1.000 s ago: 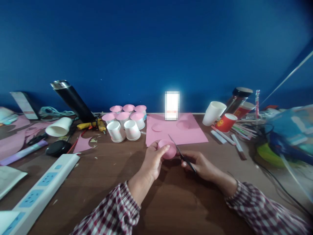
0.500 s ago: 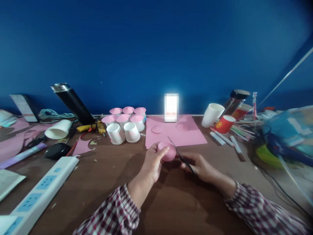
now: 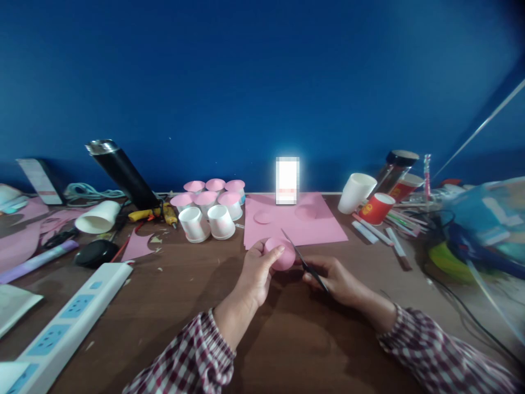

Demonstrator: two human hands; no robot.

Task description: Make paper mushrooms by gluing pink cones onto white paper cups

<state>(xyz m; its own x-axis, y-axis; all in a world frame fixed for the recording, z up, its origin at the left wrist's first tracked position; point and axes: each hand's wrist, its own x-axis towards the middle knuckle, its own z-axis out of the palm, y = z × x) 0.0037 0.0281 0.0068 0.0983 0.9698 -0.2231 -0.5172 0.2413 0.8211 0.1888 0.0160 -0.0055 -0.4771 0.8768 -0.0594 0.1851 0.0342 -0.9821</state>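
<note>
Pink disc (image 3: 288, 258) and scissors (image 3: 315, 274) held over a brown table (image 3: 184, 295)

Pink disc clamped between left hand (image 3: 256, 276) thumb and fingers. Scissors gripped in right hand (image 3: 339, 282), fingers closed around the handles, blades beside the disc's edge. Beyond, pink sheets (image 3: 291, 232); to their left, six pink-topped cups (image 3: 206, 198) behind two white upturned cups (image 3: 194, 225).

Flat pink paper sheets (image 3: 283, 221) on a brown wooden table (image 3: 192, 290)
Round white paper cups (image 3: 222, 223) stand left, a small red paper cup (image 3: 378, 210) right.
</note>
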